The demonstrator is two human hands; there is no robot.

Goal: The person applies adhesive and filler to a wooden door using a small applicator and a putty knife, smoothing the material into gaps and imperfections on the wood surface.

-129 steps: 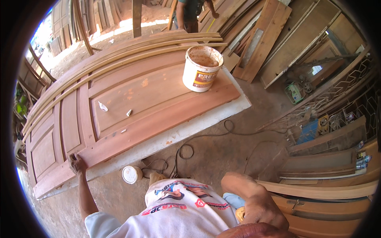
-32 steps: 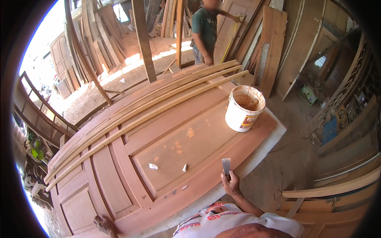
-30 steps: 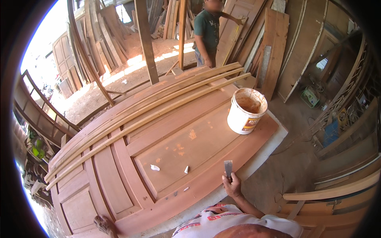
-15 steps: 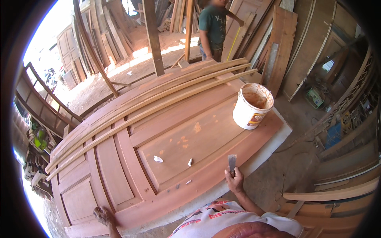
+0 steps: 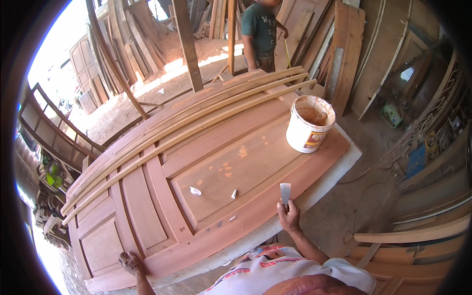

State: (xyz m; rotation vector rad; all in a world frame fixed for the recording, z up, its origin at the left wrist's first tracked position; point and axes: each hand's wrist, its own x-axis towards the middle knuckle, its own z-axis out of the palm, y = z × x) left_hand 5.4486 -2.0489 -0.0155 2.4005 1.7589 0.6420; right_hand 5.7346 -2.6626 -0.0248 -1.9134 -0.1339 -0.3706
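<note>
A wooden panel door (image 5: 265,209) lies flat in front of me. Over its near edge, my right hand (image 5: 290,216) grips a putty knife (image 5: 285,191), the flat metal blade pointing up and away from me. My left hand (image 5: 131,264) rests on the door's near left part with its fingers curled in; what they hold, if anything, is hidden. Orange-brown filler patches (image 5: 242,151) mark the large panel. A white bucket (image 5: 310,125), smeared inside with the same brownish stuff, stands on the far right end. A small white cone-shaped nozzle (image 5: 234,194) and a white crumpled piece (image 5: 195,191) lie on the panel.
Long wooden strips (image 5: 196,125) lie along the door's far side. A co-worker (image 5: 260,37) in a green shirt stands beyond, holding a yellow tape measure (image 5: 287,51). Boards (image 5: 344,54) lean behind at right. Wooden pieces (image 5: 413,237) are stacked at near right.
The putty knife's blade has turned and now looks brighter. My left hand stays about the same place on the door. The co-worker's arm has come down with the tape.
</note>
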